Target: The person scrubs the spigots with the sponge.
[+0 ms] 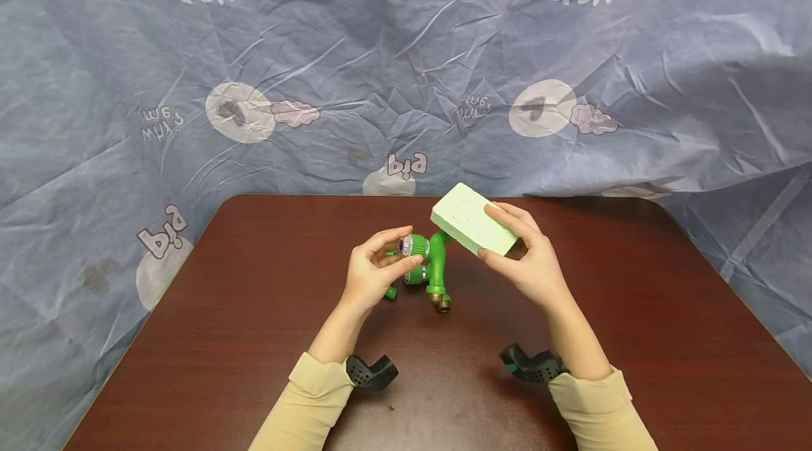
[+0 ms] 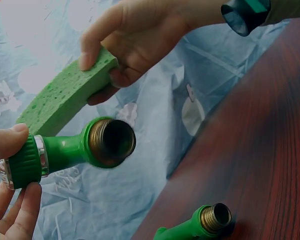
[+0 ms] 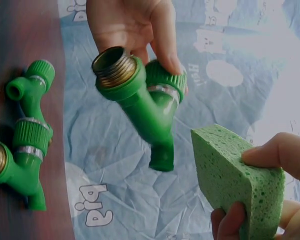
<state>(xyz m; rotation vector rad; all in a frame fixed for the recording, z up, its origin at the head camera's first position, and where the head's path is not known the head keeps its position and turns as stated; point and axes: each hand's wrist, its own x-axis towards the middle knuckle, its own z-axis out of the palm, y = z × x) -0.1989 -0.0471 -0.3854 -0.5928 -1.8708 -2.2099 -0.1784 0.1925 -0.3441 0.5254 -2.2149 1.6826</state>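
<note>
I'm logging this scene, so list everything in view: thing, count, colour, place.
Held tap fitting: one, green plastic with a brass threaded end, held above the table in the left hand.
Second tap fitting: one, green with a brass threaded end, lying on the table below the hands.
Sponge: one, light green, held in the air beside the held fitting, apart from it.
Table: one, dark reddish-brown wood grain, under the hands.
Cloth backdrop: one, blue-grey with cartoon prints, behind and around the table.
Wrist cameras: two, black and dark green, one at each wrist.
Sleeves: two, beige.
Left hand: one, grips the held fitting by its ribbed collar.
Right hand: one, grips the sponge.
</note>
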